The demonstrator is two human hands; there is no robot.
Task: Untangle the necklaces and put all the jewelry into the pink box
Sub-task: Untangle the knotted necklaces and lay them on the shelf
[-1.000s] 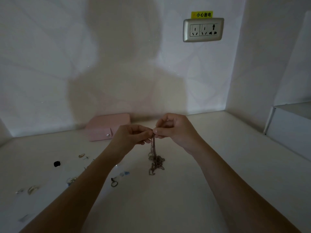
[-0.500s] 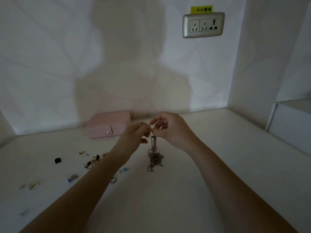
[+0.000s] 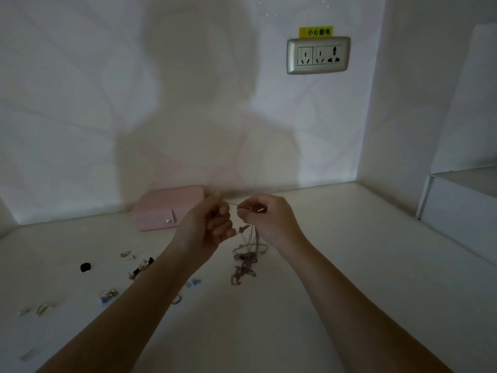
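A tangle of thin metal necklaces (image 3: 244, 261) hangs from both hands, its lower part bunched on the pale table. My left hand (image 3: 208, 224) and my right hand (image 3: 265, 218) each pinch a strand, with a short stretch of chain pulled taut between them. The pink box (image 3: 168, 207) lies closed against the back wall, just left of my left hand, its snap tab facing me. Small jewelry is scattered at the left: rings (image 3: 44, 308), earrings (image 3: 141, 266), a black piece (image 3: 85, 267), blue pieces (image 3: 194, 282).
A wall socket (image 3: 318, 55) with a yellow label sits high on the back wall. A white ledge (image 3: 457, 208) juts in at the right. The table (image 3: 336, 265) is bounded by walls at the back and right.
My hands have drawn slightly apart, stretching a strand between them, and the tangle has loosened and lifted a little. The camera view has tilted down.
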